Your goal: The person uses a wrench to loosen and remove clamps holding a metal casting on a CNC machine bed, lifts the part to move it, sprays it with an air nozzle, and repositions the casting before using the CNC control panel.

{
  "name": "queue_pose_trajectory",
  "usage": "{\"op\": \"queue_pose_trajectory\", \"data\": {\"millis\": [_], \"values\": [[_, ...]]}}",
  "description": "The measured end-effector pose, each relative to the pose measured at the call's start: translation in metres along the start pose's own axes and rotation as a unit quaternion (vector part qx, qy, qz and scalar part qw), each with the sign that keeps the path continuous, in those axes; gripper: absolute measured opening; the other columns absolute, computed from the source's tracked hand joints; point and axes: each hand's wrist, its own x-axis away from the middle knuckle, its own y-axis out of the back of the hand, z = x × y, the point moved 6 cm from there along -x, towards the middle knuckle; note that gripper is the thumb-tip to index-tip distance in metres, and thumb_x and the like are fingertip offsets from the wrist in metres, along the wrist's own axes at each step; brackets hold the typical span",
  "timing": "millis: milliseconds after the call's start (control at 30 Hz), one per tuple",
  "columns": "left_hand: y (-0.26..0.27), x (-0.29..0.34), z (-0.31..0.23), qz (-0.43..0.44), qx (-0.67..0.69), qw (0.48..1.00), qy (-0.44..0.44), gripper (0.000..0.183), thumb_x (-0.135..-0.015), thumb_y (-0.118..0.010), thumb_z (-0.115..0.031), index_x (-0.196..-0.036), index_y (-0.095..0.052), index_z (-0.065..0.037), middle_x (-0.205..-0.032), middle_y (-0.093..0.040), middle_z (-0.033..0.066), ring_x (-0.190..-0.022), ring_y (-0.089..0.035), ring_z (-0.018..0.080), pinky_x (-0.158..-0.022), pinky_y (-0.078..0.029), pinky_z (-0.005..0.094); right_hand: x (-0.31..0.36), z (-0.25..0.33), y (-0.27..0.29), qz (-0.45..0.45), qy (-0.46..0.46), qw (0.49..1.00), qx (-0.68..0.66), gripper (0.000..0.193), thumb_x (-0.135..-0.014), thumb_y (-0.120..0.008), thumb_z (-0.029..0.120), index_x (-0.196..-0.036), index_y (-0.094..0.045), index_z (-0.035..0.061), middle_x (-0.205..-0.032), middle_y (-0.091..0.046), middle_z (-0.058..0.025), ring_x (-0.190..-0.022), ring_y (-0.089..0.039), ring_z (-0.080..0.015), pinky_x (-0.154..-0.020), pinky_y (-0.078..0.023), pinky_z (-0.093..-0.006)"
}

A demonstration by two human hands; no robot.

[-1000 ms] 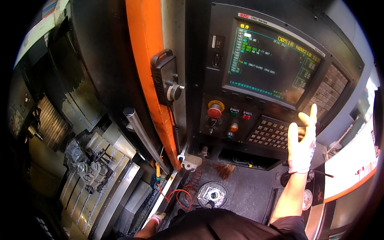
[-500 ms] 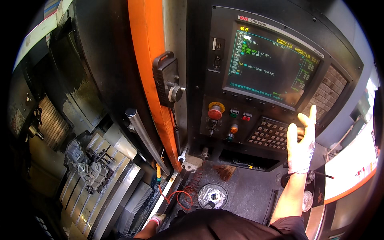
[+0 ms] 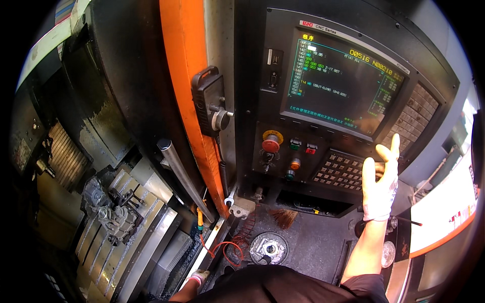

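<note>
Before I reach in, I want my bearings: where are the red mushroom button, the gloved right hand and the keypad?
red mushroom button (image 3: 271, 144): head view, on its red cap.
right hand (image 3: 380, 187): head view, on the glove's back.
keypad (image 3: 341, 170): head view, on the key rows left of the glove.

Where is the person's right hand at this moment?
In the head view, the gloved right hand is raised on the right side, at the keypad just below the control screen.

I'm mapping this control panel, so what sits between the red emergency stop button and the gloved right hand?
In the head view, the keypad lies between the red button and the right hand, along with a small orange knob.
</note>
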Motion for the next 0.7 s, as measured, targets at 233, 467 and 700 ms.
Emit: {"op": "queue_pose_trajectory", "data": {"millis": [233,467,700], "values": [[-0.006,-0.009,0.004,-0.007,0.003,1.000,-0.013,0.058,-0.095,-0.072,-0.042,-0.133,-0.060,0.001,-0.121,-0.070,0.0124,-0.112,-0.065,0.0228,-0.102,-0.049,0.0328,0.001,0.001,0.000,0.000,0.002,1.000,0.017,0.044,-0.094,-0.069,0.016,-0.130,-0.057,-0.0054,-0.164,-0.040,-0.0171,-0.079,-0.064,-0.0182,-0.079,-0.056,-0.0316],[0.003,-0.020,0.015,0.002,0.022,1.000,-0.005,0.057,-0.095,-0.072,-0.041,-0.134,-0.060,-0.002,-0.121,-0.069,0.0113,-0.112,-0.065,0.0226,-0.102,-0.049,0.0333,-0.002,-0.002,0.005,0.004,-0.018,1.000,0.018,0.061,-0.094,-0.071,0.020,-0.148,-0.050,0.0022,-0.147,-0.056,-0.0163,-0.080,-0.065,-0.0190,-0.079,-0.056,-0.0337],[-0.008,0.024,-0.026,0.025,-0.010,1.000,0.014,0.057,-0.098,-0.059,-0.043,-0.135,-0.062,0.000,-0.141,-0.063,0.0168,-0.135,-0.055,0.0254,-0.117,-0.037,0.0361,0.000,0.002,0.002,0.008,-0.028,0.999,0.016,0.062,-0.094,-0.071,0.020,-0.150,-0.048,0.0041,-0.142,-0.058,-0.0157,-0.082,-0.066,-0.0190,-0.080,-0.056,-0.0341]]}}
